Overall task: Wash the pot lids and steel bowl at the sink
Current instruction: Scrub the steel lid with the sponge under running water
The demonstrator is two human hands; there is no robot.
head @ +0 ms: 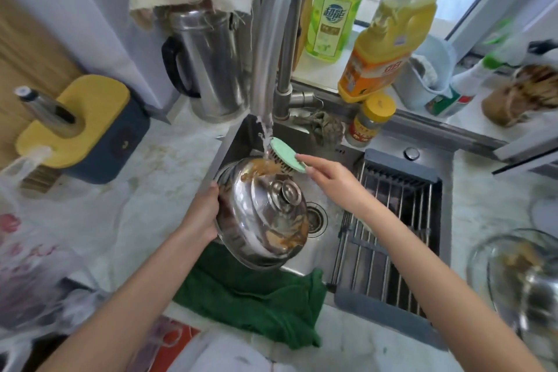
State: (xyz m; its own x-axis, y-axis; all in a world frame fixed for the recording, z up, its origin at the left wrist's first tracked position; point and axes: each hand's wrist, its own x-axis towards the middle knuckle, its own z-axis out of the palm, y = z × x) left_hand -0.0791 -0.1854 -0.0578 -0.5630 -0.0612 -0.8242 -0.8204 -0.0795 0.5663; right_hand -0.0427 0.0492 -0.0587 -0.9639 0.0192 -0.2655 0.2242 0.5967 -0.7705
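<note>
— Cluttered kitchen corner: marbled counter (145,220), steel sink (234,145) sunk into it, tall faucet (271,54) running at the back.

— And the pot lid (259,220)?

— Straight below the faucet's spout, tilted up over the basin, domed side facing out, far edge under the stream (265,136). Smeared brown along the far edge and the near rim.

— Hands?

— Left hand (202,214) curled round the rim on the side left of the faucet, fingertips hidden behind the steel. Right hand (329,178) pinching a green-backed brush (287,155) by its edge, bristles down on the lid just beside the falling water.

— Handling?

— Probably stiff, thin steel; light enough for one hand, judging by the hold. Wet and greasy, so likely slippery, with no give anywhere. Best gripped at the rim, or by the knob (287,190) in the middle. Worth bracing firmly against the brush's push; otherwise, a slide into the basin and a dent.

— Anything more to wash?

— Right of the faucet, well apart: a glass-looking lid (498,251), smeared brown, beside a steel piece (540,293), possibly the bowl. Too blurred to call.
</note>
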